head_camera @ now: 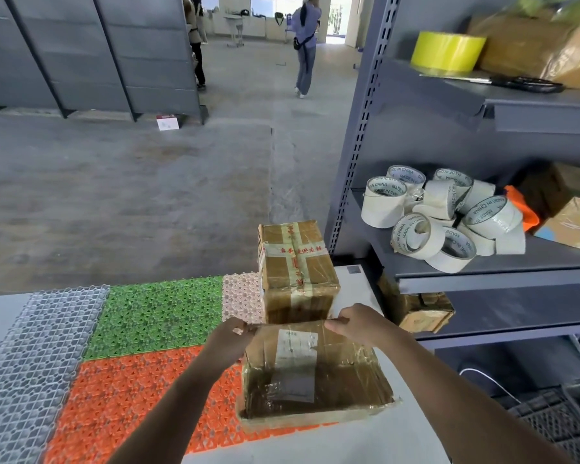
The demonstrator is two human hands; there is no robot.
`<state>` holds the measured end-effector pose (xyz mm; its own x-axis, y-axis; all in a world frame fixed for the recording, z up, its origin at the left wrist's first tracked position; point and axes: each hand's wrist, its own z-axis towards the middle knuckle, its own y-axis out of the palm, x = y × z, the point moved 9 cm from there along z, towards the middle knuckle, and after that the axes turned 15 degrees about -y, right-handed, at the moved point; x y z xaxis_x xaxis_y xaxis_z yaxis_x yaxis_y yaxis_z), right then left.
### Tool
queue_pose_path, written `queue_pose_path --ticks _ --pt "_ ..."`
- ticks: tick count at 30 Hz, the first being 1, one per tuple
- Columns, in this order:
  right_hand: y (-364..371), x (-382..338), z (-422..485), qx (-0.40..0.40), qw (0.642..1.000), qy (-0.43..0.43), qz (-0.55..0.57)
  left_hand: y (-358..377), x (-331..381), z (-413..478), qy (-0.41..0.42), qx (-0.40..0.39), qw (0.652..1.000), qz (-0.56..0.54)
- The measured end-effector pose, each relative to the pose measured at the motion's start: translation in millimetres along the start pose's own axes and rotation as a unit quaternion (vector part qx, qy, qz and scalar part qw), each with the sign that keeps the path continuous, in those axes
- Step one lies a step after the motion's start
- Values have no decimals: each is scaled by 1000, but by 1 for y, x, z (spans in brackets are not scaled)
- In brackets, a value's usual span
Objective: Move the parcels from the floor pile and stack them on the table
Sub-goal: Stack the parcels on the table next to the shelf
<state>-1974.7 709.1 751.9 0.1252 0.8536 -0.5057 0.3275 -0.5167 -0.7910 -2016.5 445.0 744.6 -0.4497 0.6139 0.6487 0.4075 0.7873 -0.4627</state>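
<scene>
A brown taped parcel with a white label [312, 373] rests on the table [0, 316], over the orange mat tile. My left hand [230, 339] grips its far left corner and my right hand [352, 324] grips its far right corner. Directly behind it stands a taller brown parcel [297, 272] with red-printed tape, also on the table and close against the held parcel's far edge. The floor pile is out of view.
Grey, green, pink and orange plastic mat tiles [158, 313] cover the table. A grey metal shelf [482, 262] at the right holds several tape rolls [439, 219], a yellow roll [446, 51] and boxes. A black crate [563, 420] sits low right. A person [305, 45] walks far off.
</scene>
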Motion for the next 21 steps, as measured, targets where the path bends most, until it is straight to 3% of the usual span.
queue_pose_path --ticks 8,17,21 --pt "-29 -4 3 147 988 0 48 -19 -15 3 -11 46 997 -59" --pt "-19 -1 10 121 992 24 14 -19 -18 5 -6 40 993 -115" --pt "-21 -2 10 101 995 23 -15 -14 -19 8 11 33 996 -81"
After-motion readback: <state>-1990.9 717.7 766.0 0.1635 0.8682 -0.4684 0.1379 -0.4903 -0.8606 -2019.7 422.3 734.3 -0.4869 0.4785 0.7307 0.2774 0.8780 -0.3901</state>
